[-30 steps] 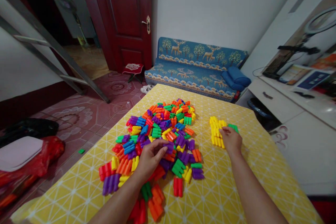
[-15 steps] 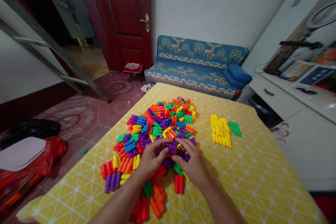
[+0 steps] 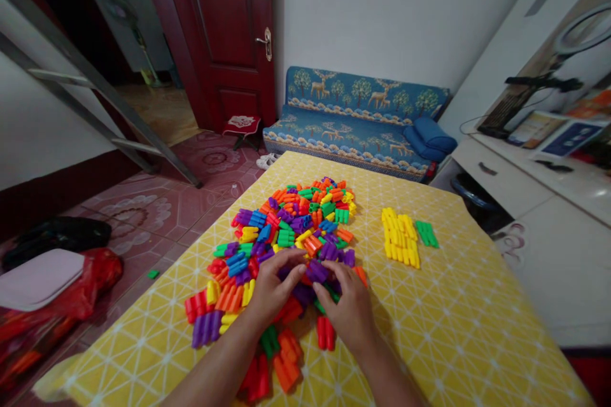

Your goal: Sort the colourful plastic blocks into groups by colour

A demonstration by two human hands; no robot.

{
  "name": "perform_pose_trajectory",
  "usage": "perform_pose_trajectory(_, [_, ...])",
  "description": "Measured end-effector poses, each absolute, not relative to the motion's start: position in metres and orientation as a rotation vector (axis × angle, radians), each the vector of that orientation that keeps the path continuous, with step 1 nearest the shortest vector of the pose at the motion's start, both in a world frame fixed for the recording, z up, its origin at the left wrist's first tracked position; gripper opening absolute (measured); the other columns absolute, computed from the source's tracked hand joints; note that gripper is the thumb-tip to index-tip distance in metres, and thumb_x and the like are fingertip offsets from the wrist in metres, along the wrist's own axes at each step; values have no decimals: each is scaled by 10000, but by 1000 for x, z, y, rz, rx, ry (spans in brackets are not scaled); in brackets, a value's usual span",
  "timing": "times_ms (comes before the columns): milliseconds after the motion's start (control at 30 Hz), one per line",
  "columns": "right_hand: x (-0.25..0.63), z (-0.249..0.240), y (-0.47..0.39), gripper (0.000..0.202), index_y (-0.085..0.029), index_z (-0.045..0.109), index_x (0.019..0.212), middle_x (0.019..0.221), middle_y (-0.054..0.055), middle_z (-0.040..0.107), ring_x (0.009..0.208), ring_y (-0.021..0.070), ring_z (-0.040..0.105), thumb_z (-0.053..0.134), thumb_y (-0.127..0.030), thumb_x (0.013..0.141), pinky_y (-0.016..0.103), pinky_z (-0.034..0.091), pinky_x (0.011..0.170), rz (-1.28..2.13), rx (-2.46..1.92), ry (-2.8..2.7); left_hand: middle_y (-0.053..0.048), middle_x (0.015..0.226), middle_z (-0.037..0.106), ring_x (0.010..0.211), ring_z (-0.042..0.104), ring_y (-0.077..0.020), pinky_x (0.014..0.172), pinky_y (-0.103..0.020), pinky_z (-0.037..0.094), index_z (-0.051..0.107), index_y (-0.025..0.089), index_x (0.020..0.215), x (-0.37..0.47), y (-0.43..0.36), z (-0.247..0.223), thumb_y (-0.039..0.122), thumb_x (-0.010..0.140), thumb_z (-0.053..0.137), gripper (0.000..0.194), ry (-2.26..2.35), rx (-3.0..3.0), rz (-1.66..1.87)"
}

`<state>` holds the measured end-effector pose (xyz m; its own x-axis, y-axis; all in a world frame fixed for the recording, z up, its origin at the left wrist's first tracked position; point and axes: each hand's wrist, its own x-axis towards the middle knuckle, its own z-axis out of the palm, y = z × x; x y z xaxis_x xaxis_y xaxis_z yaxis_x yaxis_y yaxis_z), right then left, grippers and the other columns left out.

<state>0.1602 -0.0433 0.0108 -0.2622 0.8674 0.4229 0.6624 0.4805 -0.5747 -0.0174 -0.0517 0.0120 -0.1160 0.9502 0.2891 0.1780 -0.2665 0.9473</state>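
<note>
A purple toy block made of joined tubes (image 3: 316,271) is between my two hands, above the near part of a mixed heap of similar blocks (image 3: 286,238). My right hand (image 3: 347,299) pinches its right side between thumb and fingers. My left hand (image 3: 275,283) is curved at its left, thumb and fingers apart, with nothing plainly gripped. Under and around the hands lie purple, green and orange blocks, partly covered by them. A red block (image 3: 326,333) lies just below my right hand, and an orange one (image 3: 287,372) nearer the front edge.
Yellow blocks (image 3: 400,237) lie grouped on the right of the yellow patterned tablecloth (image 3: 458,305), beside green blocks (image 3: 426,234). Beyond the table stand a blue sofa (image 3: 353,121) and a red stool (image 3: 242,124). A white cabinet (image 3: 534,254) is at the right, a metal ladder (image 3: 109,108) at the left.
The purple block has shifted slightly right with my right hand. My left thumb and fingers have come a little away from it.
</note>
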Motion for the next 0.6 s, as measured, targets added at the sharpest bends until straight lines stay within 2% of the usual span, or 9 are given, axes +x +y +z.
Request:
perform_pose_trajectory(133, [171, -11, -32, 233, -227, 660, 1068, 1185, 90, 589, 1121, 233, 551, 560, -364, 907, 429, 468, 969, 204, -1209, -2046, -71, 926, 721, 878, 672, -205, 791, -311, 533, 715, 180, 932, -29, -51, 28, 279, 900, 565, 183, 1522, 1699, 1509])
perform_pose_trajectory(233, [174, -22, -27, 234, -219, 656, 1072, 1205, 94, 575, 1132, 228, 542, 535, -358, 927, 420, 475, 971, 223, -1202, -2009, -73, 979, 711, 949, 650, -224, 870, -352, 513, 707, 192, 950, -55, -45, 37, 225, 896, 521, 196, 1803, 1860, 1486])
perform_pose_trajectory(333, [173, -24, -27, 221, -217, 653, 1066, 1194, 86, 584, 1138, 214, 541, 519, -339, 939, 400, 476, 981, 252, -1200, -1983, -94, 1118, 671, 1073, 596, -277, 970, -416, 459, 693, 196, 1073, -91, -33, 38, 196, 843, 536, 278, 2221, 1977, 1181])
perform_pose_trajectory(400, [172, -24, -27, 220, -217, 653, 1066, 1188, 86, 587, 1138, 214, 542, 522, -341, 939, 402, 473, 986, 260, -1204, -1977, -121, 1191, 637, 1104, 586, -294, 968, -411, 461, 671, 185, 1146, -111, -22, 33, 169, 798, 554, 368, 2381, 1947, 888])
perform_pose_trajectory(500, [173, -24, -27, 218, -216, 654, 1065, 1179, 86, 590, 1120, 209, 552, 527, -339, 936, 393, 484, 969, 268, -1203, -1974, -107, 1106, 682, 1026, 636, -268, 902, -358, 496, 687, 205, 1131, -126, -9, 23, 132, 773, 544, 392, 2348, 1895, 645])
perform_pose_trajectory(600, [173, -24, -27, 210, -215, 652, 1056, 1172, 85, 595, 1099, 204, 568, 526, -331, 936, 383, 499, 944, 265, -1194, -1975, -98, 1028, 712, 945, 655, -253, 857, -351, 509, 722, 190, 1021, -123, -4, 19, 172, 795, 545, 288, 2209, 1880, 876])
